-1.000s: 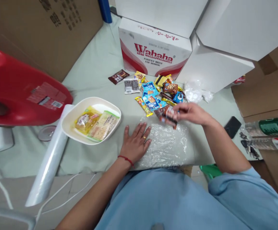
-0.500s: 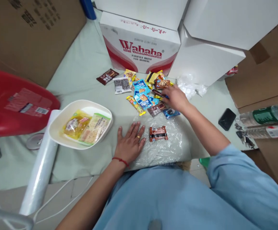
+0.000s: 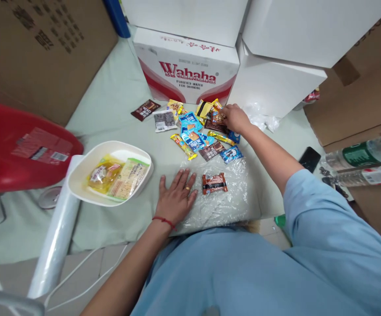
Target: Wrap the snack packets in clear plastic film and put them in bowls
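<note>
My left hand [image 3: 175, 197] lies flat with its fingers spread, at the left edge of a clear plastic bag [image 3: 233, 202]. On that bag, just right of my fingers, rests a reddish-brown wrapped snack [image 3: 214, 183]. My right hand [image 3: 236, 119] reaches into a pile of small snack packets, fingers closed at the right edge of a brown cookie packet [image 3: 218, 116]; the thumb side is partly hidden. Below it lie a dark brown packet [image 3: 215, 127], a yellow stick packet [image 3: 221, 138] and a blue packet [image 3: 231, 154]. Light blue packets [image 3: 192, 125] fill the pile's middle.
A white bowl [image 3: 140, 191] holding two packaged foods stands at left, beside a plastic film roll [image 3: 54, 241] and a red container [image 3: 29, 149]. Behind the pile stands a Wahaha carton [image 3: 186, 72]. Crumpled plastic [image 3: 259, 116], a phone [image 3: 309, 159] and bottles [image 3: 368, 153] are at right.
My right hand has moved up and away from me, from the dark brown packet to the brown cookie packet. The dark packet now lies in the pile. My left hand stays put.
</note>
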`<state>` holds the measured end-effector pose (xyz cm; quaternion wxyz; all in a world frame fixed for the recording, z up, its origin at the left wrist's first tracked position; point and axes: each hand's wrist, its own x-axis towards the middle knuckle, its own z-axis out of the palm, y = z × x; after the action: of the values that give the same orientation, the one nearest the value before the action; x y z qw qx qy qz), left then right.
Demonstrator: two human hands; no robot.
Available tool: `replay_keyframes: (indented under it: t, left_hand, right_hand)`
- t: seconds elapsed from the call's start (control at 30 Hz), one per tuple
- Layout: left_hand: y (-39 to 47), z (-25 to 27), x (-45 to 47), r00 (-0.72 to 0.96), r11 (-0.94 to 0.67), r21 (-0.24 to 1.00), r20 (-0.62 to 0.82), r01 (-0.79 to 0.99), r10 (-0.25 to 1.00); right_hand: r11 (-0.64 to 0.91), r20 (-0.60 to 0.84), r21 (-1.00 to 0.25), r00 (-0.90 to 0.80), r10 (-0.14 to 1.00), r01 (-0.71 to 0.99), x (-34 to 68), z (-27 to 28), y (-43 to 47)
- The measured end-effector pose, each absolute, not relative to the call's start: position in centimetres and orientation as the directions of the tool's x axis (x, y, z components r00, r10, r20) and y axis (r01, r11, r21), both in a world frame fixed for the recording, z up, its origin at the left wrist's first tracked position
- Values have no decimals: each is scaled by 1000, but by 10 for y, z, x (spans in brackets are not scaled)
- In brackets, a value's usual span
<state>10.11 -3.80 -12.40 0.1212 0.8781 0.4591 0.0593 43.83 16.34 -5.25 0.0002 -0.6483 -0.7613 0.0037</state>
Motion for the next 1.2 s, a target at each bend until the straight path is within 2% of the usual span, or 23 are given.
replay_keyframes:
  t: [0.13, 0.2, 0.3, 0.37, 0.43, 0.5, 0.53, 0.63, 0.73, 0.83, 0.9, 0.97, 1.03, 1.2]
  left_hand:
    - [-38, -125, 101, 573, -555, 256, 6, 791, 820]
    - [-39, -124, 101, 577, -559, 255, 9, 789, 817]
    - [-39, -123, 101, 578, -561, 261, 16, 785, 816]
    - [-39, -123, 101, 578, -561, 267, 18, 784, 816]
    - [-39, -122, 101, 578, -560, 273, 14, 783, 816]
    - [-39, -122, 101, 576, -557, 278, 14, 783, 817]
    - [-39, -122, 101, 575, -555, 282, 14, 783, 818]
    - [-39, -121, 101, 574, -550, 297, 9, 780, 819]
    - [-39, -121, 102, 573, -546, 308, 3, 779, 819]
    - [-39, -121, 102, 570, -544, 308, 9, 780, 822]
    - [-39, -121, 102, 568, -544, 307, 11, 781, 823]
    - [-39, -121, 102, 568, -542, 309, 7, 782, 823]
    - [-39, -121, 102, 566, -539, 310, 3, 783, 824]
    - [-39, -120, 103, 564, -537, 312, 7, 784, 826]
  right_hand:
    - [164, -112, -45, -168, 979, 985, 437, -61, 175]
    - [115, -106, -63, -122, 987, 991, 433, -63, 177]
    - [37, 72, -160, -26, 997, 986, 432, -58, 167]
    - [58, 240, -291, 15, 971, 955, 434, -49, 147]
    - [121, 336, -452, 43, 941, 884, 438, -38, 115]
    - [156, 272, -633, 29, 962, 758, 440, -28, 75]
    - [143, 186, -722, -10, 982, 677, 440, -24, 54]
    - [31, -97, -848, -212, 973, 530, 432, -19, -3]
    - [-10, -226, -837, -329, 917, 547, 413, -29, -35]
    - [26, -254, -772, -346, 903, 635, 388, -44, -44]
    - [101, -213, -640, -302, 929, 762, 376, -51, -44]
    - [143, -119, -443, -216, 969, 885, 368, -52, -43]
    - [186, -28, -331, -207, 978, 925, 366, -49, -45]
    - [510, -7, -339, -544, 839, 791, 370, -47, -59]
